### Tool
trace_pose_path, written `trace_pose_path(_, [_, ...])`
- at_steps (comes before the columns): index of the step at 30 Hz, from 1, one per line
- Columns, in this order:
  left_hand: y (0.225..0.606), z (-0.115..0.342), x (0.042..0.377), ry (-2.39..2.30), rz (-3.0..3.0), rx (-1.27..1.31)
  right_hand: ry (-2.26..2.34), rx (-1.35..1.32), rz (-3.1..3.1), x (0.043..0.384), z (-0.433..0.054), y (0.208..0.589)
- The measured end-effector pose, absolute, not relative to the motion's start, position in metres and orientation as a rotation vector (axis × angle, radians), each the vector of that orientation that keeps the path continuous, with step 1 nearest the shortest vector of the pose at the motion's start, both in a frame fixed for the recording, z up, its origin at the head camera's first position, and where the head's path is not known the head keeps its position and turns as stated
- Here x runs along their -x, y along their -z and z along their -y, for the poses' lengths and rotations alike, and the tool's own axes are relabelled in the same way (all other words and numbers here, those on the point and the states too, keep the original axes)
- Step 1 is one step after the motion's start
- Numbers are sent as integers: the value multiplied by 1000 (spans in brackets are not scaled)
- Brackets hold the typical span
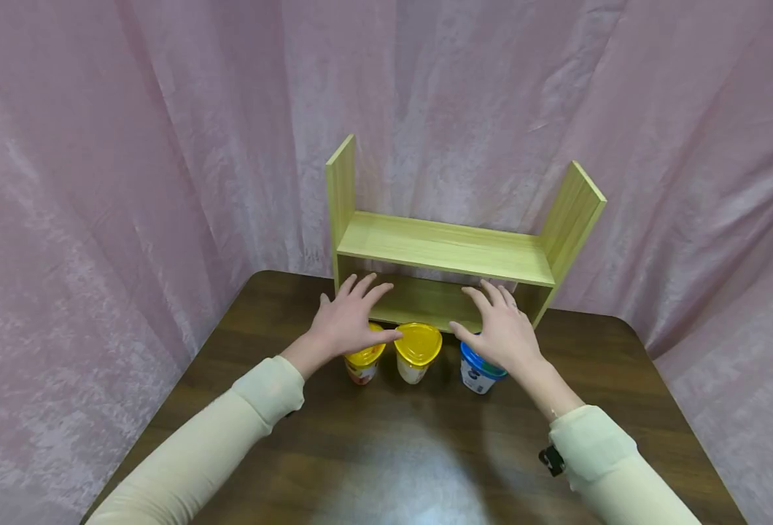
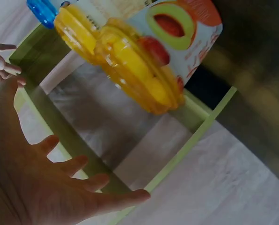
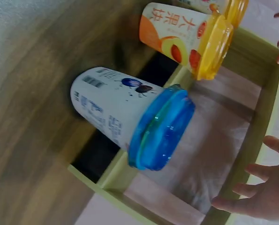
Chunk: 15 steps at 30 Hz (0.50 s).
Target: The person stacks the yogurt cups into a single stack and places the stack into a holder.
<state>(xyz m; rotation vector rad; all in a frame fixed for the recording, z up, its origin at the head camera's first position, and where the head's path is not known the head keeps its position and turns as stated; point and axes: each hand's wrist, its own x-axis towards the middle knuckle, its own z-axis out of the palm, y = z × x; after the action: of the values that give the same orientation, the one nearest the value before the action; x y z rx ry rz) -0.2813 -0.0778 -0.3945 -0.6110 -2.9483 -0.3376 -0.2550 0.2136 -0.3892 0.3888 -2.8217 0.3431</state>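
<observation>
Pink curtain [image 1: 196, 146]: it hangs in soft folds at the back and sides.
Brown table [image 1: 386, 452]: it looks smooth and a bit shiny, so a bumped cup might slide on it.
Wooden shelf [image 1: 445, 244]: it stands at the back of the table, near the curtain. A hard knock from the fingers could shove it backward.
Left yellow-lid cup [image 1: 363, 357]: it stands on the table just in front of the shelf, partly hidden by the left hand [image 1: 346, 321].
Middle yellow-lid cup [image 1: 416, 354]: it stands just beside the left one, so if one tips, the other could go too — like bowling pins.
Blue-lid cup [image 1: 478, 370]: it stands off to the right, partly hidden by the right hand [image 1: 505, 335].
Left fingers: spread wide, with nothing in them. The thumb looks close to the middle lid, and a low swing might tip that cup.
Right fingers: spread too, holding nothing. If the hand drops too fast, the palm could hit the cup below.
Cup shape: thinner at the foot than at the top, so a push up high could topple one.
Blue lid [image 3: 163, 133]: it looks slick — a loose pinch there could slip.
</observation>
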Motion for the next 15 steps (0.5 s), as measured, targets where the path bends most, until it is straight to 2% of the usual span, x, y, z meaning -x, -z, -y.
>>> trace_pose_path(15, [427,93,281,448,3070,528,-394,-292,2961,256,-230,422])
